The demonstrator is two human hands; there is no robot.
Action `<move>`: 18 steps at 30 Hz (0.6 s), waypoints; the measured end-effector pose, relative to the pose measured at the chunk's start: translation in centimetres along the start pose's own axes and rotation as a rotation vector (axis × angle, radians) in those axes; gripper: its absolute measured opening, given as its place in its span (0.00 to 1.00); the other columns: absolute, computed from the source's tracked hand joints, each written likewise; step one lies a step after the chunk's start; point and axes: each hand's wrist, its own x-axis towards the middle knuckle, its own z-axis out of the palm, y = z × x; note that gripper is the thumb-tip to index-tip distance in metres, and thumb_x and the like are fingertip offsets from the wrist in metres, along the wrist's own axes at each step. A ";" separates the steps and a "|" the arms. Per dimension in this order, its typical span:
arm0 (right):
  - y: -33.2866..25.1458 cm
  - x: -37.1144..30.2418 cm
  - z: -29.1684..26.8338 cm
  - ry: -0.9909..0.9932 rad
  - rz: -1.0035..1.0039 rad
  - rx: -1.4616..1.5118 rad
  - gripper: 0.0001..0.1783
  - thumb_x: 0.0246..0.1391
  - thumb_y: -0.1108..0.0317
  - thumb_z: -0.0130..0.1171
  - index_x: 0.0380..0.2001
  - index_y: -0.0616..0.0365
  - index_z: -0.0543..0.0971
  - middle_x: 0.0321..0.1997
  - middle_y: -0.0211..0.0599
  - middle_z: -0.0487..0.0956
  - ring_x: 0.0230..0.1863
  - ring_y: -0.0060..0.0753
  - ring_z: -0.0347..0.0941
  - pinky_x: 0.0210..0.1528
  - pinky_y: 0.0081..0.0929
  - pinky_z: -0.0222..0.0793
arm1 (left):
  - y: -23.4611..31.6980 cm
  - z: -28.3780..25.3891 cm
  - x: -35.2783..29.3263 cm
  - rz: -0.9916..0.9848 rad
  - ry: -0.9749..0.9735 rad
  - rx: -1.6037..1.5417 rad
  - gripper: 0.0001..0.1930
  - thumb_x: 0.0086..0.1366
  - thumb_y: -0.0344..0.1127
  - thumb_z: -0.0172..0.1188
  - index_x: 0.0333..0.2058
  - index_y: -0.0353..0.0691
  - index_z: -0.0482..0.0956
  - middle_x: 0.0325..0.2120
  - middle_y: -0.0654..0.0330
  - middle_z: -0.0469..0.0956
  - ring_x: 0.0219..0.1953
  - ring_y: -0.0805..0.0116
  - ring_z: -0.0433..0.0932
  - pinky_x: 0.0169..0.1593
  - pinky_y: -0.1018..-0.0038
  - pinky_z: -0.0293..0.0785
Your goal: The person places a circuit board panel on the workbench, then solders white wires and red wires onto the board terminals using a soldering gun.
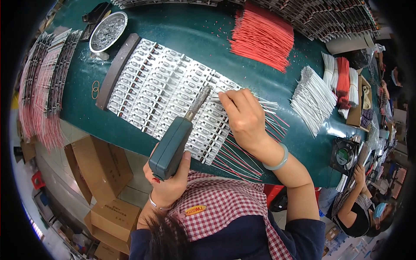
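Across the green table [201,32], we've got a broad panel of small white parts [167,80] lying flat in rows, and both hands are right at it. Left hand [172,187] first: fingers wrapped firmly around the green body of a soldering gun [172,145], its metal tip pointing to one o'clock over the panel; whether it touches, I can't tell. Now the right hand [246,115], coming in from five o'clock: thumb and fingers pinched narrow, just beside that tip, with what sits between them too small to make out. A pale bangle [279,159] rings that wrist.

Take the panel as the clock's centre. Loose red and white wires [236,158] fan out from its edge towards four and five. Big red wire pile [262,39] at two o'clock, white wire pile [314,100] at three! Round to ten, a dark bar [117,73] runs along the panel's edge, with a silver dish of scraps [108,31] beyond, near half past ten. Rubber bands [95,89] lie at nine.
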 end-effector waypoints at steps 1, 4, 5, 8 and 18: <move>0.0 0.0 0.0 -0.001 -0.001 0.001 0.18 0.43 0.76 0.61 0.40 0.70 0.81 0.38 0.41 0.76 0.37 0.39 0.73 0.38 0.32 0.73 | 0.0 0.0 0.0 -0.001 0.001 0.000 0.12 0.57 0.24 0.70 0.39 0.28 0.82 0.30 0.57 0.82 0.28 0.71 0.81 0.33 0.76 0.76; 0.0 0.0 0.0 0.002 -0.007 0.001 0.17 0.43 0.76 0.61 0.40 0.70 0.81 0.37 0.41 0.76 0.37 0.39 0.72 0.37 0.32 0.73 | 0.3 0.0 0.1 -0.009 -0.021 0.006 0.11 0.57 0.23 0.70 0.39 0.29 0.81 0.30 0.58 0.81 0.29 0.71 0.80 0.34 0.76 0.76; 0.0 0.0 0.0 -0.004 -0.009 -0.003 0.17 0.43 0.76 0.60 0.40 0.70 0.81 0.37 0.41 0.76 0.37 0.39 0.72 0.37 0.32 0.73 | 0.3 -0.1 0.1 -0.020 -0.025 0.000 0.11 0.57 0.23 0.70 0.39 0.29 0.81 0.30 0.58 0.81 0.29 0.72 0.80 0.34 0.77 0.75; 0.0 0.0 0.0 -0.011 -0.011 -0.010 0.17 0.43 0.75 0.60 0.40 0.70 0.81 0.37 0.41 0.76 0.37 0.39 0.72 0.37 0.32 0.73 | 0.5 -0.1 0.1 -0.040 -0.039 -0.005 0.10 0.57 0.22 0.69 0.39 0.29 0.81 0.30 0.59 0.81 0.29 0.72 0.79 0.33 0.77 0.75; -0.1 0.1 0.0 -0.016 -0.020 -0.029 0.18 0.42 0.75 0.59 0.39 0.70 0.80 0.37 0.41 0.75 0.37 0.39 0.72 0.38 0.31 0.73 | 0.4 0.0 0.0 -0.047 -0.054 0.005 0.09 0.58 0.23 0.68 0.38 0.30 0.81 0.30 0.59 0.80 0.28 0.74 0.78 0.31 0.77 0.73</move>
